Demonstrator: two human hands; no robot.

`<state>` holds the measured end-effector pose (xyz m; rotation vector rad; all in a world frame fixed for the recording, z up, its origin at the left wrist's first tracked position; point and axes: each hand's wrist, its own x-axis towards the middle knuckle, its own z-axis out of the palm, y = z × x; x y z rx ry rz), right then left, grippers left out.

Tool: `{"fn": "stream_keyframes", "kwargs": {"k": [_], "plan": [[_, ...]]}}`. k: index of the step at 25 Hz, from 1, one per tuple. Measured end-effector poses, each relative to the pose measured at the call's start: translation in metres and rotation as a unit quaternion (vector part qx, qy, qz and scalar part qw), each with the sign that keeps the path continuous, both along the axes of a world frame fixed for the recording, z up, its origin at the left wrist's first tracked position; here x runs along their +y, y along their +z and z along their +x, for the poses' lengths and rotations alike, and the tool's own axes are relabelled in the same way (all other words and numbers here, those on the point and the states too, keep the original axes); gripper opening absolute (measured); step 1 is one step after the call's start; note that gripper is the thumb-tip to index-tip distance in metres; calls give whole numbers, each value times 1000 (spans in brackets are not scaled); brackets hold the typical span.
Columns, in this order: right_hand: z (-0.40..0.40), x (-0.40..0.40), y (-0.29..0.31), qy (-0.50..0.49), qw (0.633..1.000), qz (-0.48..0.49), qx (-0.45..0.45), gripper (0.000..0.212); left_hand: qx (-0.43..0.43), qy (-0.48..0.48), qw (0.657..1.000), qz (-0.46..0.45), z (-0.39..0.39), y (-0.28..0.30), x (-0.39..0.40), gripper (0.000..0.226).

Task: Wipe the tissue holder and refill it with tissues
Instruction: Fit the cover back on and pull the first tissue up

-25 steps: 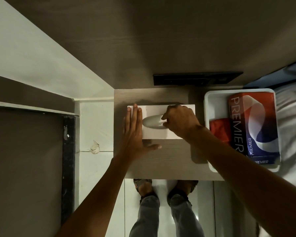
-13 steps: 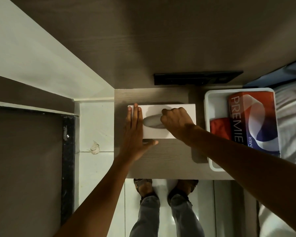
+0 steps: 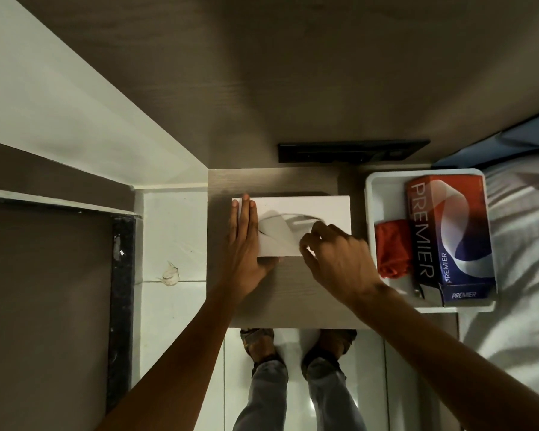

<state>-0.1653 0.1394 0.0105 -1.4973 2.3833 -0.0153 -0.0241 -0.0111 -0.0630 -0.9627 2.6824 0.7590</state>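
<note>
A white rectangular tissue holder (image 3: 321, 209) lies flat on a small wooden side table (image 3: 293, 300). My left hand (image 3: 246, 250) rests flat on its left end, fingers straight and together, thumb at the front edge. My right hand (image 3: 336, 262) pinches a white tissue (image 3: 277, 231) that rises out of the oval slot in the holder's top and is drawn toward the front. A red, white and blue PREMIER tissue box (image 3: 448, 237) and a red cloth (image 3: 392, 250) lie in a white tray (image 3: 383, 194) to the right.
A dark wooden wall panel with a black socket strip (image 3: 352, 150) rises behind the table. White bedding (image 3: 523, 275) lies right of the tray. White floor tiles, a crumpled scrap (image 3: 170, 273) and my feet (image 3: 296, 343) are below.
My right hand has moved from the slot toward the front right, drawing a tissue out of it. The left hand stays flat on the holder's left end.
</note>
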Motion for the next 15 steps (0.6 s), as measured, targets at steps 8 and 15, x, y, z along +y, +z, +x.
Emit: {"fn": "stream_keyframes", "kwargs": {"k": [8,15], "plan": [[19,11,-12,-21,999,25,-23,20,56,26,998,-7,5,-10,-2,133],[22,16,-17,-63,996,-8,-69,36,46,-9,996,-81,21,-29,-3,123]]}}
